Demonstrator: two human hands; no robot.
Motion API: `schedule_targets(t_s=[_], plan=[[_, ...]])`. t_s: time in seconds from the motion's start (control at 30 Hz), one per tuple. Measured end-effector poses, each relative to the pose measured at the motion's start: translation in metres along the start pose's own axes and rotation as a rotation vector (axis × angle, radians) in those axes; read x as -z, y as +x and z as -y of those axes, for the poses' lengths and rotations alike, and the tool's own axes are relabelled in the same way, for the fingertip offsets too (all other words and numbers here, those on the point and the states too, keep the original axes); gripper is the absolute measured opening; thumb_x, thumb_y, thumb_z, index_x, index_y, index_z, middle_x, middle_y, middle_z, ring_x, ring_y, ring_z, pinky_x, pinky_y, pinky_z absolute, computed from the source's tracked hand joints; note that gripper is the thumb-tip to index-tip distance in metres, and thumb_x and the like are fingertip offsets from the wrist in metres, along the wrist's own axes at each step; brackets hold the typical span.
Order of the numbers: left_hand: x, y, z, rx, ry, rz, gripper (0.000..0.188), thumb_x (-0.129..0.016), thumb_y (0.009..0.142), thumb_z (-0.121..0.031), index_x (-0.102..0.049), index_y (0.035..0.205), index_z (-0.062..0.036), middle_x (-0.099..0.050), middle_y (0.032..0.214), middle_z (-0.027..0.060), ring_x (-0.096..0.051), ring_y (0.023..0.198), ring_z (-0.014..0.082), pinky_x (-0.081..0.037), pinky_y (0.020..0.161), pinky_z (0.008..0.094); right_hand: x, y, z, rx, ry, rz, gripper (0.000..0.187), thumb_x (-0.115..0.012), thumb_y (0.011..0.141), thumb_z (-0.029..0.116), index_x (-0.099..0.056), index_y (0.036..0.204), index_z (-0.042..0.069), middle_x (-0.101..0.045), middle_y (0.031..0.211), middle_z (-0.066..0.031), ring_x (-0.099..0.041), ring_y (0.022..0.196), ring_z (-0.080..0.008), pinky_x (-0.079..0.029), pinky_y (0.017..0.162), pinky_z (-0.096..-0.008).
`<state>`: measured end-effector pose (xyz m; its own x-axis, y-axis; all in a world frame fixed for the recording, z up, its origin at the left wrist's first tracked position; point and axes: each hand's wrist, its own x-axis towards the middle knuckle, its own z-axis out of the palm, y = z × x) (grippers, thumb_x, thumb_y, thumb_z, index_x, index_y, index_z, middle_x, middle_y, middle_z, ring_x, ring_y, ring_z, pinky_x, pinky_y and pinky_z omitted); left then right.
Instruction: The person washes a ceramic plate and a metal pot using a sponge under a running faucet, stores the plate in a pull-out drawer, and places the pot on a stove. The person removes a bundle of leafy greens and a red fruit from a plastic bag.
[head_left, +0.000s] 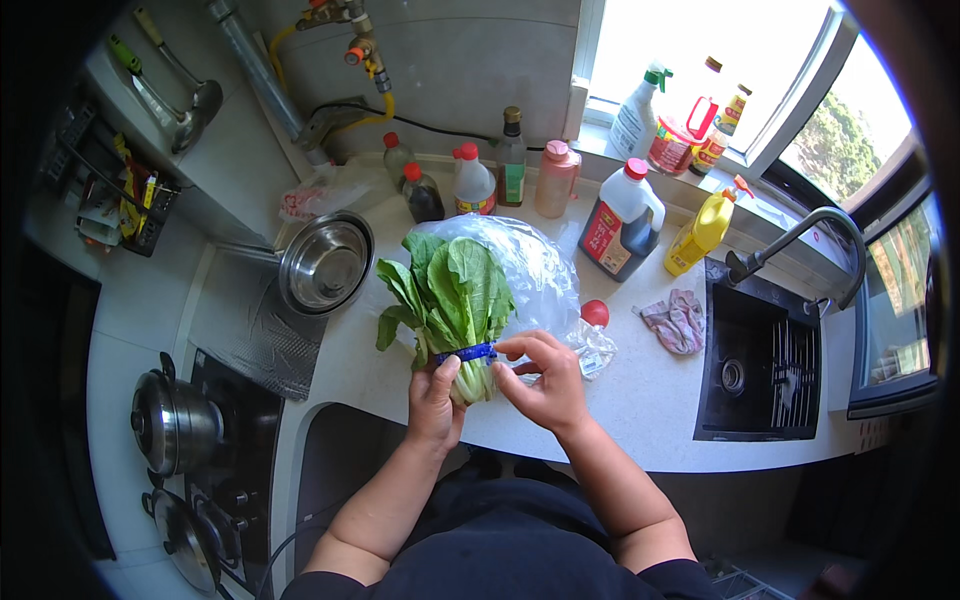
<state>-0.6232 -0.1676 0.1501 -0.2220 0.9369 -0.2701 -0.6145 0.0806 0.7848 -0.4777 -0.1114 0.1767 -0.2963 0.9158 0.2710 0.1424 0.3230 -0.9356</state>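
A bunch of leafy green vegetables (460, 285) is above the front part of the counter, its leaves pointing away from me and its pale stems toward me. Blue tape (465, 353) wraps round the stems. My left hand (434, 402) is closed on the stem end, with the thumb lying just under the tape. At the tape's right end, my right hand (550, 385) has thumb and forefinger pinched on it. Behind the greens lies a clear plastic bag (540, 268), partly hidden by the leaves.
To the right are a tomato (595, 313), a pink cloth (676, 322) and a black sink (712, 410). A big jug of dark liquid (622, 225) and several bottles line the back. Metal bowls (328, 265) stand left; a pot (172, 420) is by the stove.
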Motion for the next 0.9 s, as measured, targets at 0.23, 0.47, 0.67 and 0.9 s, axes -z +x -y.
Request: schedule_targets(t_s=[0.23,0.47,0.67,0.9], plan=[[0.000,-0.003,-0.001,0.125,-0.063,-0.001,0.040,-0.056,0.087,-0.031,-0.049,0.117,-0.0055,-0.060,0.102,0.0058,-0.061,0.089,0.0170,-0.053,0.073,0.0337,-0.001,-0.001,-0.006,0.331,-0.366,-0.046,0.019,-0.067,0.067,0.003,-0.066,0.086,0.005,-0.062,0.084,-0.0076,-0.062,0.071,-0.0225,-0.051,0.058,-0.0295],[-0.002,-0.006,0.002,0.099,0.008,-0.008,0.038,-0.057,0.086,-0.028,-0.050,0.116,-0.0056,-0.060,0.101,0.0052,-0.061,0.087,0.0162,-0.053,0.071,0.0337,0.002,-0.002,-0.003,0.421,-0.725,0.111,0.016,-0.070,0.066,0.007,-0.066,0.082,0.008,-0.062,0.081,-0.0050,-0.061,0.070,-0.0208,-0.051,0.058,-0.0317],[0.002,-0.004,0.004,0.197,-0.043,0.014,0.039,-0.056,0.086,-0.029,-0.050,0.116,-0.0042,-0.061,0.102,0.0065,-0.062,0.087,0.0178,-0.053,0.072,0.0368,0.005,0.000,-0.015,0.329,-0.415,-0.016,0.011,-0.068,0.066,0.003,-0.067,0.077,0.005,-0.065,0.078,-0.0076,-0.063,0.067,-0.0218,-0.053,0.059,-0.0302],[0.003,-0.005,0.003,0.237,-0.045,-0.020,0.039,-0.055,0.087,-0.027,-0.050,0.117,-0.0034,-0.061,0.102,0.0081,-0.062,0.087,0.0189,-0.053,0.074,0.0356,0.010,-0.004,-0.009,0.085,-0.143,0.010,0.010,-0.069,0.072,0.010,-0.065,0.077,0.002,-0.063,0.072,-0.0100,-0.062,0.059,-0.0196,-0.050,0.054,-0.0295]])
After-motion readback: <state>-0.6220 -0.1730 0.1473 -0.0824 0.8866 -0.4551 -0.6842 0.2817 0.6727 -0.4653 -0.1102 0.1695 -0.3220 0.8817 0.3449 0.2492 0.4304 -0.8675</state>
